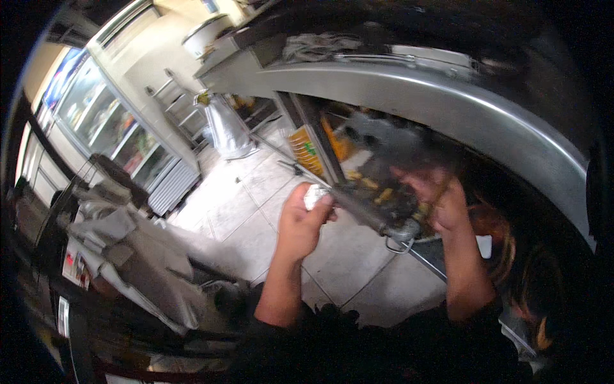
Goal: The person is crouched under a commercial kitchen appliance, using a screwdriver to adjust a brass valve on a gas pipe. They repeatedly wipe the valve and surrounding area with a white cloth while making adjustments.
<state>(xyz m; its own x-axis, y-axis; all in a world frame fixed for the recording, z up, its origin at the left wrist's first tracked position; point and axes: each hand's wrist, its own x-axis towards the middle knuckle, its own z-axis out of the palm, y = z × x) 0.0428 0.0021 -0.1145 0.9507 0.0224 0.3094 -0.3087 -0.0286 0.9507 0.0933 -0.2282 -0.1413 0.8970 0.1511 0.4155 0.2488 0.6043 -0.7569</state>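
Observation:
My left hand is closed round a small crumpled white or silvery wad, just left of a steel bar under the counter. My right hand reaches beneath the steel counter, beside a metal fitting with a wire loop. Motion smears its fingers, so whether they grip anything is unclear. Dark objects with small yellowish pieces lie behind the bar, between my hands. A yellow slotted crate stands beside the counter leg.
A glass-door fridge stands at the back left, beside a small step ladder. A silvery bag rests on the tiled floor. A grey cloth drapes over things at left. A white pot sits atop the counter's far end.

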